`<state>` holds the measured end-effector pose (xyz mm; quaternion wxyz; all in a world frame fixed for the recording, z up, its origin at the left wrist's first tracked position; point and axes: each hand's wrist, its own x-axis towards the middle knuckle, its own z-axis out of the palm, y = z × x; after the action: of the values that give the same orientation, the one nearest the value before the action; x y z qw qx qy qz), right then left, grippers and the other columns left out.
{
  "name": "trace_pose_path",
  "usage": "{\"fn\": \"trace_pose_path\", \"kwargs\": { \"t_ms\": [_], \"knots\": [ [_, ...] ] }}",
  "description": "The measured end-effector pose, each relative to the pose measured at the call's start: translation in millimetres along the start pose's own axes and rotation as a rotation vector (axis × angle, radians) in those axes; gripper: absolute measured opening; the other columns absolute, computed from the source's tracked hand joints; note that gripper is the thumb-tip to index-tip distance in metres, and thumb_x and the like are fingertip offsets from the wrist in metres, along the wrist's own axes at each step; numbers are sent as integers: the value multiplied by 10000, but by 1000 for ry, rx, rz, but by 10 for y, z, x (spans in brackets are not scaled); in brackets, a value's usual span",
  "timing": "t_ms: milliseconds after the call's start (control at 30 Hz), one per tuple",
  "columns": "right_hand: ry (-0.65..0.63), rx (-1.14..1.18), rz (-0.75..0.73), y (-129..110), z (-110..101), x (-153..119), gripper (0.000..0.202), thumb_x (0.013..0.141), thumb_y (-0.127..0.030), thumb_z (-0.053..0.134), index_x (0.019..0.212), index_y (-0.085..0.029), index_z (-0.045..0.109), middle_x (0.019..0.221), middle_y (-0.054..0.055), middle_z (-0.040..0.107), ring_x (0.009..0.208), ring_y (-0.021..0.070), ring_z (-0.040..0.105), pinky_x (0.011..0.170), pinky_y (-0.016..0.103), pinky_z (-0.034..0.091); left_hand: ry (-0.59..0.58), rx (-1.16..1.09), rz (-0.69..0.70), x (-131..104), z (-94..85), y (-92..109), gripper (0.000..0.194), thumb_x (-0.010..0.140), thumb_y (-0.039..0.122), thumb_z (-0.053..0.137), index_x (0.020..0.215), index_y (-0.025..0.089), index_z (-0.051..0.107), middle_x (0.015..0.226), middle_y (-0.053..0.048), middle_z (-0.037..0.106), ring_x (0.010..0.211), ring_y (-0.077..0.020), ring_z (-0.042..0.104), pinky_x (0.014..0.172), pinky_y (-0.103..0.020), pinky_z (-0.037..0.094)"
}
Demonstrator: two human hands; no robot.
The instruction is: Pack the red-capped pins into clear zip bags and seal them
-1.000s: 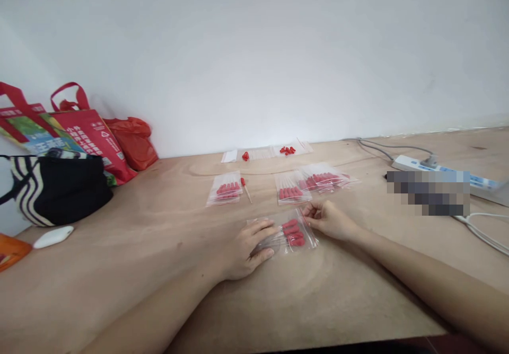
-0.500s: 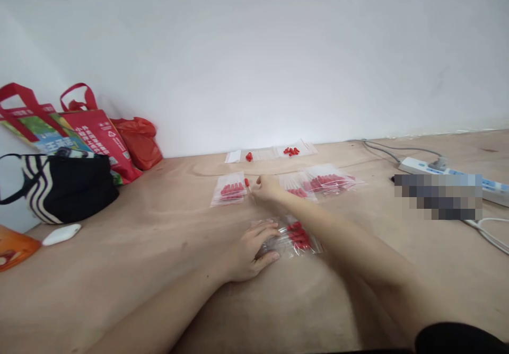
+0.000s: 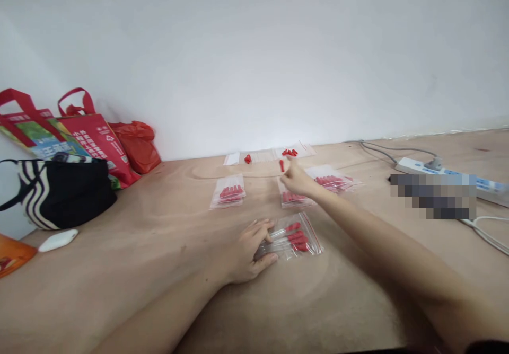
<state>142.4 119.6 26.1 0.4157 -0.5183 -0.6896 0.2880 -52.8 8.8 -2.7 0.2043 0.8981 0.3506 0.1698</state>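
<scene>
My left hand (image 3: 252,253) rests on the table around the left end of a clear zip bag (image 3: 314,237), its fingers and thumb curled over that end. Inside the bag lie several droppers (image 3: 297,237) with clear stems and red bulbs, the bulbs pointing right. Farther forward, my right hand (image 3: 297,178) pinches a single dropper (image 3: 282,166), whose red bulb shows just left of the fingers. Its stem is mostly hidden. Below that hand is another bag of red-bulbed droppers (image 3: 293,197).
A filled zip bag (image 3: 228,191) lies left of centre, and more filled bags (image 3: 334,182) lie right. Near the wall are small red pieces (image 3: 248,159) and a bag with red pieces (image 3: 290,152). Carrier bags (image 3: 95,136), a black bag (image 3: 75,192) and a power strip (image 3: 417,167) flank these.
My right hand has moved right and slightly away with the dropper, uncovering more of the near bag. My left hand has stayed on that bag. The view has shifted slightly.
</scene>
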Motion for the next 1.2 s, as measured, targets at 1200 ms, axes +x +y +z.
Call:
{"fn": "trace_pose_path", "kwargs": {
  "t_ms": [1200],
  "knots": [
    [-165, 526, 228, 413, -202, -1071, 346, 560, -427, 685, 727, -161, 541, 685, -16, 577, 601, 90, 543, 622, 260, 464, -22, 53, -74, 17, -16, -19, 482, 777, 411, 510, 1187, 212, 353, 1255, -72, 433, 1202, -239, 348, 1027, -451, 248]
  ]
}}
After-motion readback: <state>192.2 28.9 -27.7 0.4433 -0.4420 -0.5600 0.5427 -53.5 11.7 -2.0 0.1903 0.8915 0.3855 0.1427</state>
